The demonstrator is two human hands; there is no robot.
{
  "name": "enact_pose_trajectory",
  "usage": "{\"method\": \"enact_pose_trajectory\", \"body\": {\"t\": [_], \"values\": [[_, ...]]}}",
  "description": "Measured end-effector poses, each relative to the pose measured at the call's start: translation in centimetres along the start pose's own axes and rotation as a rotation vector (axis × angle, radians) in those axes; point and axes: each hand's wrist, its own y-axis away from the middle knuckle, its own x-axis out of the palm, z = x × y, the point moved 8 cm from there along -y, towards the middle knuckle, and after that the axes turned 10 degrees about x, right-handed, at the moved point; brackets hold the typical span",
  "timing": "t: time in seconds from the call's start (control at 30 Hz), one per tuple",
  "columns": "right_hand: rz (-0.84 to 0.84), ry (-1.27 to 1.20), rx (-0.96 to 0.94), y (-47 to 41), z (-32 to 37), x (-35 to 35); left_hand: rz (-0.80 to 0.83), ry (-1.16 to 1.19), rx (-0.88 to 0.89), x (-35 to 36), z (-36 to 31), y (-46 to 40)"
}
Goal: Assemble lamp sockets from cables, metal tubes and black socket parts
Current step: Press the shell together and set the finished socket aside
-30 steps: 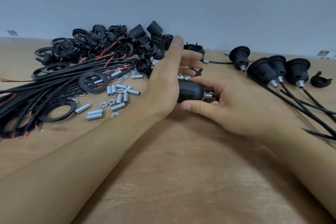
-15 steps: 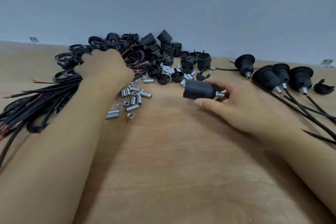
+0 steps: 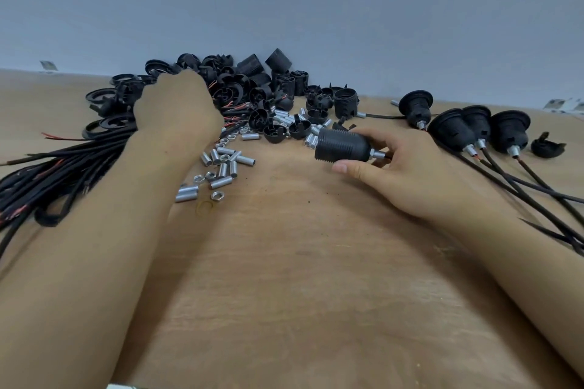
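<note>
My right hand (image 3: 410, 174) holds a black threaded socket body (image 3: 341, 145) just above the table, pinching it at the end where a short metal tube (image 3: 376, 154) sticks out. My left hand (image 3: 177, 107) reaches down into the pile of black rings (image 3: 107, 121) and cable ends at the far left. Its back faces the camera and its fingertips are hidden, so what they touch cannot be told. A bundle of black cables (image 3: 53, 167) runs out to the left under that arm. Loose metal tubes and nuts (image 3: 224, 164) lie between the two hands.
A heap of black socket parts (image 3: 278, 88) sits at the back against the grey wall. Several assembled sockets with cables (image 3: 480, 133) lie at the right, next to a lone black cap (image 3: 546, 147). The wooden table (image 3: 300, 262) stretches toward me.
My left hand let go of the socket and swung left and back into the pile of rings and cables. My right hand kept the socket and stayed almost in place.
</note>
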Motion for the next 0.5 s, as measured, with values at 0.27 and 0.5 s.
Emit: {"method": "enact_pose_trajectory", "body": {"t": [0.27, 0.5], "values": [[-0.166, -0.127, -0.021, -0.3, -0.2, -1.6, 0.013, 1.05, 0.471, 0.8, -10.0, 4.8], [-0.211, -0.125, -0.046, -0.6, -0.7, -2.4, 0.427, 1.66, 0.168, 4.8, -11.7, 5.4]]}}
